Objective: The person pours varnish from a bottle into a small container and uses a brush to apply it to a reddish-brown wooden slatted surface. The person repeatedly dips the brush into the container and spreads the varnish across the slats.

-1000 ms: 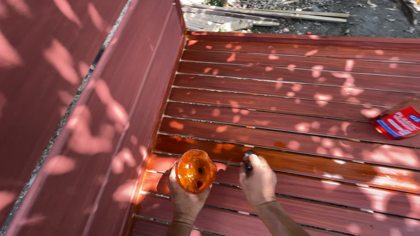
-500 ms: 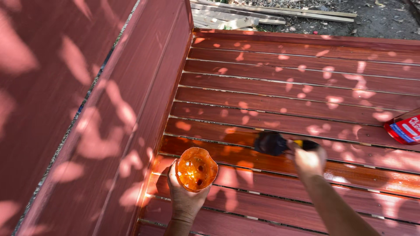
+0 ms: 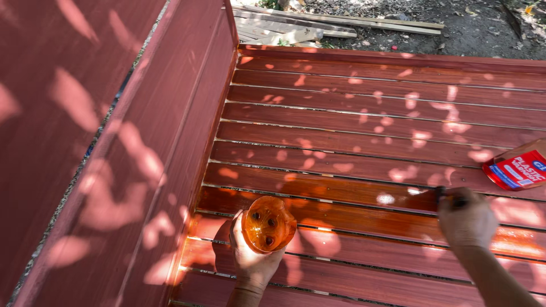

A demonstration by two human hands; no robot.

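My left hand (image 3: pixel 251 259) holds an orange translucent cup of varnish (image 3: pixel 268 224) upright over the near slats. Off to the right, my right hand (image 3: pixel 467 218) grips a paintbrush (image 3: pixel 442 194), its dark head resting on a wet, glossy slat (image 3: pixel 341 196). The slatted wooden surface (image 3: pixel 369 119) is stained red-brown, and dappled sunlight falls across it.
A red varnish can (image 3: pixel 516 169) lies on its side on the slats at the right edge. A tall red-brown board panel (image 3: pixel 114 148) rises along the left. Loose planks (image 3: pixel 318 23) lie on bare ground beyond the far edge.
My right hand has swept the brush from beside the cup far to the right along the slat, leaving it wet. The cup stays in my left hand.
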